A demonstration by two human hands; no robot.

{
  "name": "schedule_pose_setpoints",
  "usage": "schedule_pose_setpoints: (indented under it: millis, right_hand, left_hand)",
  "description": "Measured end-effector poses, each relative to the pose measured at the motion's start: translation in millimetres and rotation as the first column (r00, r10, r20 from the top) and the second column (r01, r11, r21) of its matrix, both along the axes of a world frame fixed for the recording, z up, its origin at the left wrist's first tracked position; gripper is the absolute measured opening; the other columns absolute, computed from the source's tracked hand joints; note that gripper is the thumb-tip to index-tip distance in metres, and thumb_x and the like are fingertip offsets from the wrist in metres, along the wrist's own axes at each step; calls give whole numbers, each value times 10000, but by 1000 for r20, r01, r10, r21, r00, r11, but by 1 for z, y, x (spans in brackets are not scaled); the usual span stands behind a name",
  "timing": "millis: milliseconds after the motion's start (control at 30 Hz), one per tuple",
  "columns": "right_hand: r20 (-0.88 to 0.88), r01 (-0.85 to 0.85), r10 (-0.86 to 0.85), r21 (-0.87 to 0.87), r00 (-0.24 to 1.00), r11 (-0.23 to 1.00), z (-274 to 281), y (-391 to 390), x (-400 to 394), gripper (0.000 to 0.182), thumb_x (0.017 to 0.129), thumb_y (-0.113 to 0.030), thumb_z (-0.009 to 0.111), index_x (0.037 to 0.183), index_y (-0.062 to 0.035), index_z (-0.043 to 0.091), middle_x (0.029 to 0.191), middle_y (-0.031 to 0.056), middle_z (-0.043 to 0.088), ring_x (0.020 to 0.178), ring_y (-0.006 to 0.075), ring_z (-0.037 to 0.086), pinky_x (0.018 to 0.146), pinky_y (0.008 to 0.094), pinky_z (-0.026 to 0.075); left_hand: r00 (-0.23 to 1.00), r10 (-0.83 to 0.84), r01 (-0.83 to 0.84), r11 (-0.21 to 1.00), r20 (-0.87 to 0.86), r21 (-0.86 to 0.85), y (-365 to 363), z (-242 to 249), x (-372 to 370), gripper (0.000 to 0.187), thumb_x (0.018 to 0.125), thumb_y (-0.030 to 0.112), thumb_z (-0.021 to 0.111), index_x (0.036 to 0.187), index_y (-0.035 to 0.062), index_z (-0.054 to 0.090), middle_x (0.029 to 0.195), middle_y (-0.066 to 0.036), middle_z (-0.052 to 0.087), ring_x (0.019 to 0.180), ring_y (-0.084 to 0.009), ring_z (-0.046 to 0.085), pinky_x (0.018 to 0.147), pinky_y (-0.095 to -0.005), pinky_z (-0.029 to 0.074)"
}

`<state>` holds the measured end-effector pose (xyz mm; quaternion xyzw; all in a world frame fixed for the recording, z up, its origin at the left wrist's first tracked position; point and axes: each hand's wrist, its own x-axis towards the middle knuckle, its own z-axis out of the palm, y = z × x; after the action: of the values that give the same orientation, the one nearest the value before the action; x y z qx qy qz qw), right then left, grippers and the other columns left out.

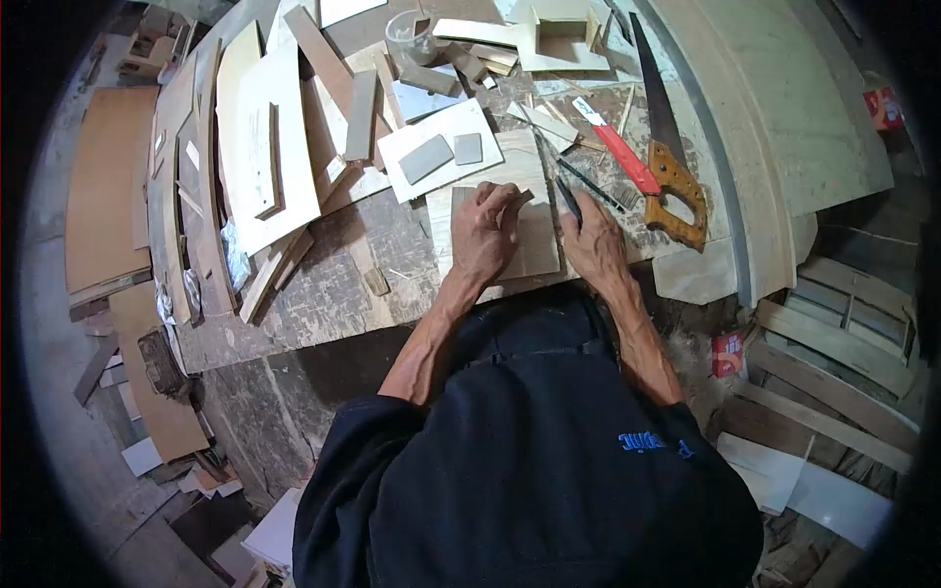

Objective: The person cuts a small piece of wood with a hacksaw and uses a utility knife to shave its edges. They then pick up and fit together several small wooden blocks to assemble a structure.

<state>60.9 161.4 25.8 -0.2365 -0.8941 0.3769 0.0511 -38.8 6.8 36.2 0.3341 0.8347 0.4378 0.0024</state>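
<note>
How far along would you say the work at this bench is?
Two small panels look already cut, lying on the white board. The left hand holds a small wood piece, the right hand a dark slim tool. Possibly left: the longer grey strip beside the white board.

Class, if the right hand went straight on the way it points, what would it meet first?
Probably the thin dark rod just ahead of the right hand, though depth is unclear and it might pass over.
</note>
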Motion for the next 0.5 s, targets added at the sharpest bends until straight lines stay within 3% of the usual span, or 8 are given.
schedule_pose_setpoints:
  millis: [233, 333, 433, 500]
  right_hand:
    - [-34, 53, -45, 298, 998, 953, -12, -1, -12, 414, 880, -259, 617, 1234, -45, 584, 1080, 217, 551, 973, 417, 595, 872, 483, 488]
    - [-44, 76, -65, 319, 997, 945, -9, 4, -15, 362, 873, -250, 636, 1166, -38, 625, 1087, 201, 540, 1017, 385, 564, 851, 482, 480]
    - [-177, 135, -81, 324, 981, 936, -15, 22, -14, 269, 839, -218, 668, 1042, -42, 664, 1083, 189, 545, 1048, 378, 540, 845, 506, 465]
    - [-143, 113, -59, 411, 988, 904, -14, 29, -13, 247, 829, -198, 673, 1014, -36, 652, 1067, 189, 548, 1051, 382, 535, 847, 502, 464]
  left_hand:
    - [999, -34, 36, 992, 18, -118, -5, -18, 1, 461, 583, -40, 724, 1024, 67, 641, 939, -137, 621, 886, -364, 615, 718, -435, 505]
    - [999, -34, 33, 995, -10, -91, -2, -12, 4, 199, 794, -45, 655, 986, 9, 669, 922, -149, 663, 842, -345, 655, 728, -397, 517]
    - [1000, -27, 26, 997, -10, -75, -2, -9, 6, 124, 834, -10, 645, 952, 16, 670, 900, -140, 664, 821, -339, 657, 710, -395, 520]
    - [1000, -25, 23, 997, -17, -74, -2, -10, 7, 116, 836, -4, 646, 947, 19, 672, 897, -138, 664, 823, -337, 658, 708, -395, 520]
